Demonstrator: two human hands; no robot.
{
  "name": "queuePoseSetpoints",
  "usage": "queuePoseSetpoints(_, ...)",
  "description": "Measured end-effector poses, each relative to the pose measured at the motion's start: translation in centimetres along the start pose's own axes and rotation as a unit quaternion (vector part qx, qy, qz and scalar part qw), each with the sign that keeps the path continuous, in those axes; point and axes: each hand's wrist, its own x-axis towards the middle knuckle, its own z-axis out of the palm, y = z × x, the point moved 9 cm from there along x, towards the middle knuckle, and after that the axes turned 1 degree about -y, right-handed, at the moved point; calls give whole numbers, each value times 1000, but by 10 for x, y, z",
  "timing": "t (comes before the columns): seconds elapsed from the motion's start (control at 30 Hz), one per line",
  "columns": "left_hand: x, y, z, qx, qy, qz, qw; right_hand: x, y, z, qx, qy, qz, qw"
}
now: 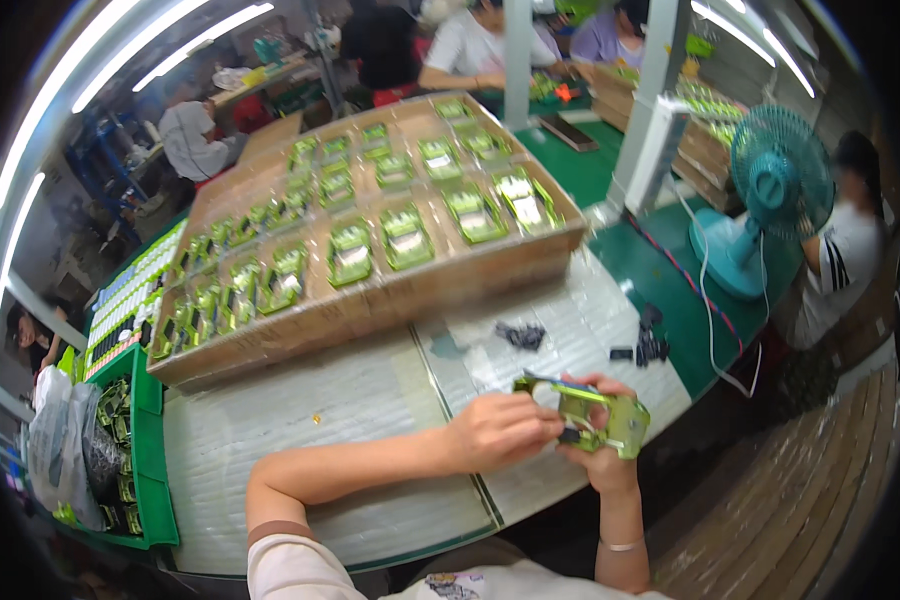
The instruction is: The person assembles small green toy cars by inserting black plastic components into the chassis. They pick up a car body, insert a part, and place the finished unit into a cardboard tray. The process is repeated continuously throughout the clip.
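A lime-green plastic shell point(625, 425), shaped like a toy car body with open window gaps, is held above the table near its front edge. My right hand point(605, 462) grips it from beneath and behind, fingers curled round its far side. My left hand point(505, 430) is closed, its fingertips pinched at the shell's left end. A small black part point(570, 436) shows at those fingertips, against the shell; its exact shape is too small to tell. Beyond the shell lie a pile of small black pieces point(521, 336) and another black cluster point(652, 345).
A large cardboard tray point(390, 312) holds rows of similar green shells. To the left stands a green crate point(155, 470) with more shells and plastic bags. A teal fan point(735, 250), its white cable and a phone point(568, 132) are at the right. Several people sit beyond.
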Motion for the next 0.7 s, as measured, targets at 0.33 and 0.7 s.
queuePoseSetpoints(0.33, -4, 16, 16, 102, -20, 118, 988, 1, -13, 4, -7, -39, -85, 996)
queuePoseSetpoints(0.7, -6, -1, 17, 20, -41, 5, 999, 3, -12, 6, -83, -44, -98, 991)
